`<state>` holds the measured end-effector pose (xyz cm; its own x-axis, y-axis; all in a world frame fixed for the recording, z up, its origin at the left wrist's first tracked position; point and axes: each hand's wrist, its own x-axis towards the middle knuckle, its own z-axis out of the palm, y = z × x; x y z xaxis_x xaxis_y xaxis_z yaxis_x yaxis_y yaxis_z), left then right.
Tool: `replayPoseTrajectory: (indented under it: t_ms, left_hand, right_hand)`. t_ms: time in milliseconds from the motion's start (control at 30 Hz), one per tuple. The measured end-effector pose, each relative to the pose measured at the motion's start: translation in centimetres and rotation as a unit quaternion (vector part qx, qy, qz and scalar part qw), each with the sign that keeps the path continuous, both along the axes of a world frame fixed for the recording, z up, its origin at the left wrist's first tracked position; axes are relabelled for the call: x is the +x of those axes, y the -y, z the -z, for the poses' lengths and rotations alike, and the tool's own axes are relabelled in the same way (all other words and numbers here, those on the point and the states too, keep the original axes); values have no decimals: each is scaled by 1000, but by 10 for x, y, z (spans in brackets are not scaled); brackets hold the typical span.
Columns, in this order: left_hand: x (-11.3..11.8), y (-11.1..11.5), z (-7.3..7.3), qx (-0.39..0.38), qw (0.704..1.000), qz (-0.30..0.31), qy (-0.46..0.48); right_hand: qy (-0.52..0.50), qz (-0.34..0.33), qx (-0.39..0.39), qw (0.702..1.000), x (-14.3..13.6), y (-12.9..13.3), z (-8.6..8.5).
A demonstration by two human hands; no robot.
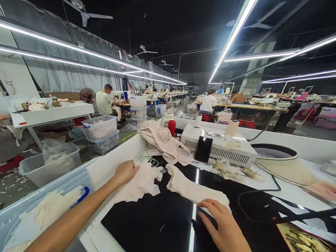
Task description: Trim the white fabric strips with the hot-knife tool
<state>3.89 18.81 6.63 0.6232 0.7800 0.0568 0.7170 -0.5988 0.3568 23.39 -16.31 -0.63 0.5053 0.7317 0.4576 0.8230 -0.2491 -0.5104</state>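
white pieces [143, 182]: under left fingers [133, 169] | cream strip [191, 184]: near edge at right fingers [209, 204]

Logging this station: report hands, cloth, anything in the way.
Left hand at pale scraps. Right hand open by cream cloth. Beige bra beyond, seemingly not blocking.

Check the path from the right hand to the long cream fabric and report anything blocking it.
Nothing visible blocks it. The right hand is at the near edge of the long cream fabric, over the black panel, with no other item between them. Actual contact is hard to tell.
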Motion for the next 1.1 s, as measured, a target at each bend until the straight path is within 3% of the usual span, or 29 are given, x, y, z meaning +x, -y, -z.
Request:
replayPoseTrajectory:
  t_ms: [167, 367, 533, 667, 767, 900, 1000, 1100]
  left_hand:
    - [-9, -6, 23, -39, 999, -13, -13]
    - [-13, -9, 31, -67, 995, -10, 70]
    - [-16, -5, 19, -121, 971, 11, 207]
    - [-18, 20, -5, -223, 915, 41, 335]
    - [-23, 54, -24, -334, 864, 75, 370]
    - [-31, 106, -38, -475, 792, 124, 362]
    - [-33, 136, -35, -561, 746, 149, 328]
    - [-34, 152, -22, -598, 733, 158, 283]
  right_hand:
    - [-35, -35, 21, 999, -33, -7, -5]
    - [-89, -108, 4, 990, -60, -10, -13]
    - [-151, -143, -38, 977, -68, -1, -16]
    - [-255, -139, -52, 956, -81, 2, -21]
    - [-416, -117, 0, 902, -97, -3, -27]
    - [-625, -120, 94, 766, -118, -13, -38]
    - [-715, -151, 110, 674, -128, -16, -44]
    - [-727, -171, 103, 657, -134, -15, -45]
